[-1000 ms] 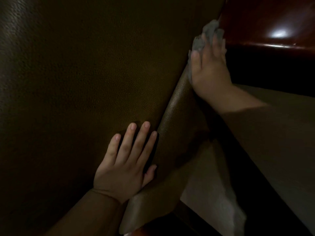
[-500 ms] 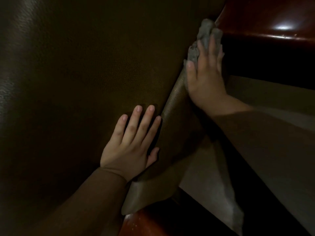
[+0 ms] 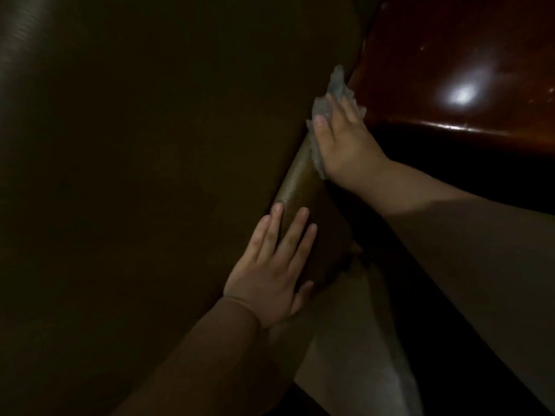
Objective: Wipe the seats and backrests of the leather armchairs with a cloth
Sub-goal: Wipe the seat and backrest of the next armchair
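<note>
Fingers [image 3: 345,111] flat on cloth [image 3: 335,85]

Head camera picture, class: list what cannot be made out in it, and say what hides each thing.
- Most of the cloth: covered by the right hand pressing it on the leather edge.
- Left hand palm: turned flat against the armchair.
- Armchair's overall shape: cut off by the top and left edges, and lost in darkness.
- Whether the leather is clean: too dim to tell.
- Wooden surface: cut off at the right edge.
</note>
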`<state>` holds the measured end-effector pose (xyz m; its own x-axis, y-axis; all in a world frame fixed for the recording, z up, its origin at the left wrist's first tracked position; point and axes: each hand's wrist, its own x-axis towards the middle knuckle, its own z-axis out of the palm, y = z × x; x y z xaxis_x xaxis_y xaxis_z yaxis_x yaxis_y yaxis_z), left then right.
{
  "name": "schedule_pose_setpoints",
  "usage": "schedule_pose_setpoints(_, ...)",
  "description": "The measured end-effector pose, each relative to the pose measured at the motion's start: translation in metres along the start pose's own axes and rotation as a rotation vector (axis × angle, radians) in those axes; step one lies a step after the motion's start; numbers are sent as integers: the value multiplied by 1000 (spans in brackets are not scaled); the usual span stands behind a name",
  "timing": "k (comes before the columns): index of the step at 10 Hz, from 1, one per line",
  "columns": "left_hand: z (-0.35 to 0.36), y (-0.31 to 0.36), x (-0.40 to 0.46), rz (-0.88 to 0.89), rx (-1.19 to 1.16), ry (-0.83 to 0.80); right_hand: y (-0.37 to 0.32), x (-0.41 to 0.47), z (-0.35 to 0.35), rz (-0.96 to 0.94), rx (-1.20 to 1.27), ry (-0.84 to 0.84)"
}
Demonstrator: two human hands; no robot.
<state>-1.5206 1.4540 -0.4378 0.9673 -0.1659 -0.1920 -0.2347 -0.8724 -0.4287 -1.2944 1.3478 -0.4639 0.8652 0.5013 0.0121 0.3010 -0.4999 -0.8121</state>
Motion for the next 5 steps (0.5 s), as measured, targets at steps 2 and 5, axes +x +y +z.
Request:
schedule_pose_setpoints(2,13,0,-2,51,-22,66,26,-133,79,-104,64,35)
schedule_pose_setpoints(5,25,-2,-3,41,-12,113,57,-93,78,346,324,80)
